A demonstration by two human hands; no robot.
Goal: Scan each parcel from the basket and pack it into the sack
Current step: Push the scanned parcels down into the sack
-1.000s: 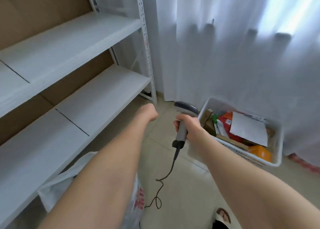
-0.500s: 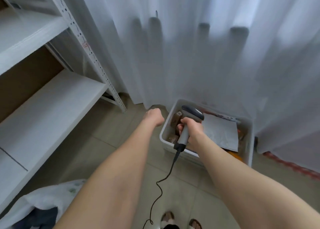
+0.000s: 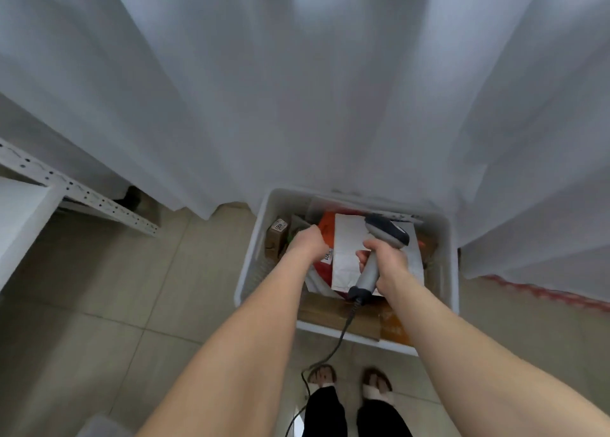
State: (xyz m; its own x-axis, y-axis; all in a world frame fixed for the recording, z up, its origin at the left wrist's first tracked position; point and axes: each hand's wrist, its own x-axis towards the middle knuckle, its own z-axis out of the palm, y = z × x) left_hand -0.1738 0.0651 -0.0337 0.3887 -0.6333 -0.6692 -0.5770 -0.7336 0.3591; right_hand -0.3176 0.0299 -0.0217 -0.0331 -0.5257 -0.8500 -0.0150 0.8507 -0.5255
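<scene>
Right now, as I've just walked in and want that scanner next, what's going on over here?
A person stands over the white basket of parcels. Their right hand grips the corded scanner by its handle, above a white mailer. Their left hand is down among the parcels beside it; whether it holds one cannot be told.

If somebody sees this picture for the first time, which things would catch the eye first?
First, the right hand gripping a grey corded scanner over the white basket of parcels at the centre. Beside it, the left hand reaches into the basket's left side; whether it grips anything is hidden. A white curtain fills the upper half.
</scene>
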